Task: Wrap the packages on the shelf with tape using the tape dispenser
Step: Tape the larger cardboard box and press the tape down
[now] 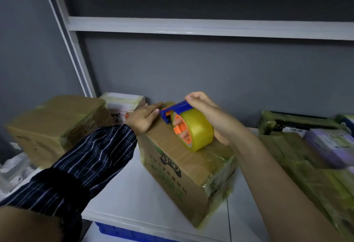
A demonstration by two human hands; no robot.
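Head camera view, looking down at a pale shelf [124, 193] against a grey wall [191, 69]. At far left sits a brown package [55, 126], already bound in yellowish tape, with a white package [122, 103] bearing handwritten marks just behind it to the right. Your left arm, in a dark striped sleeve [92, 155], stretches across in front of them. Your left hand [142, 120] lies flat, fingers straight and together, pressing on the far left top edge of the cardboard box [172, 174] at centre. This box stands on the shelf, with printed characters and a cartoon face on its near side and wrinkled tape over its right end. On top of the box is the tape dispenser [183, 124]: a blue frame, an orange hub and a thick roll of clear yellowish tape, whose lower rim seems to touch the box top. The blue cutter end points toward your left fingertips, just beside them. Your right hand [210, 117], bare-armed, grips the dispenser, palm wrapped round the roll, thumb on the blue frame, fingertips showing through the orange hub. Further right lie more tape-wrapped packages [298, 155], blurred, with a lilac box [329, 146] among them. Below the shelf's front edge a blue crate [122, 232] shows.
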